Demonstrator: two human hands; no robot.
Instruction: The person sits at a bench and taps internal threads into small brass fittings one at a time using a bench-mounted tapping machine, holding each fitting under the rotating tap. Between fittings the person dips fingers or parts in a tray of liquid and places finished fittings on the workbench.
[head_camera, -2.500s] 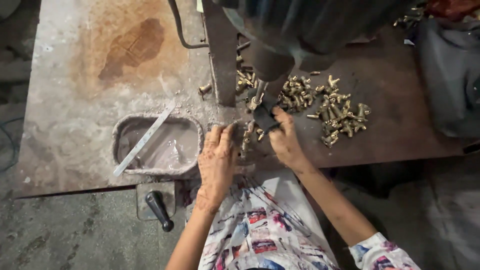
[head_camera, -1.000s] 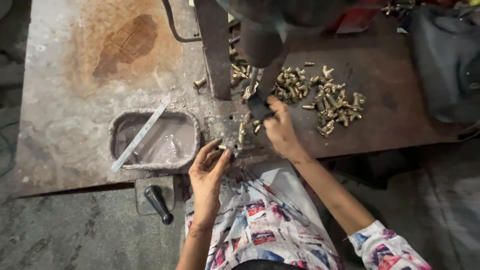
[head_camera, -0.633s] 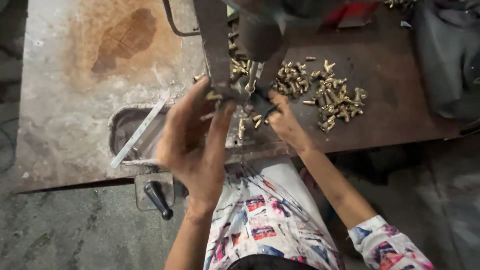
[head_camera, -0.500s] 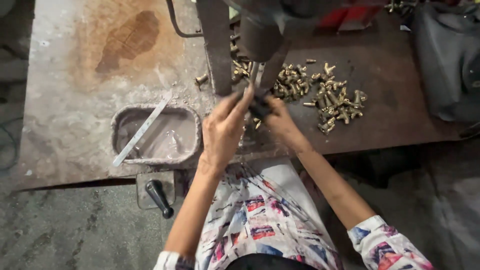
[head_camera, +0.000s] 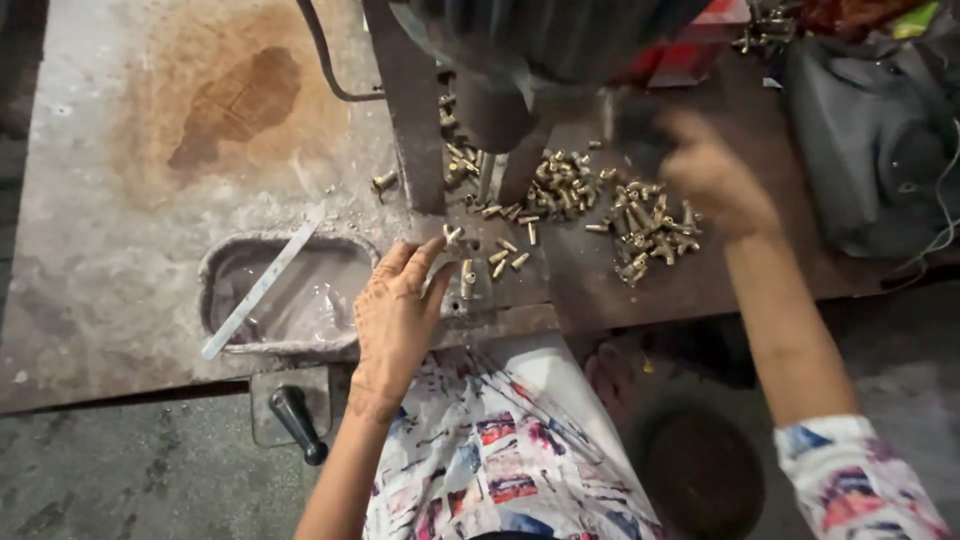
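My left hand (head_camera: 398, 312) lies flat at the near edge of the metal workbench (head_camera: 120, 200), fingers stretched out. Its fingertips touch a small brass fitting (head_camera: 452, 236) beside a few loose ones (head_camera: 505, 258). My right hand (head_camera: 716, 182) is raised and blurred over the right-hand pile of brass fittings (head_camera: 650, 228). A dark blur sits at its fingertips, and I cannot tell whether it holds anything. A second heap of fittings (head_camera: 560, 183) lies under the dark machine head (head_camera: 540, 50).
The machine's steel column (head_camera: 415, 120) stands just beyond my left hand. A shallow metal tray (head_camera: 215, 275) with liquid and a flat metal strip (head_camera: 262, 285) sits to the left. A black lever handle (head_camera: 296, 422) hangs below the bench edge. A grey bag (head_camera: 870, 140) is at the right.
My left hand has dropped from the machine back to the bench edge. My right hand has left the spot under the machine head and swung right, over the fittings pile.
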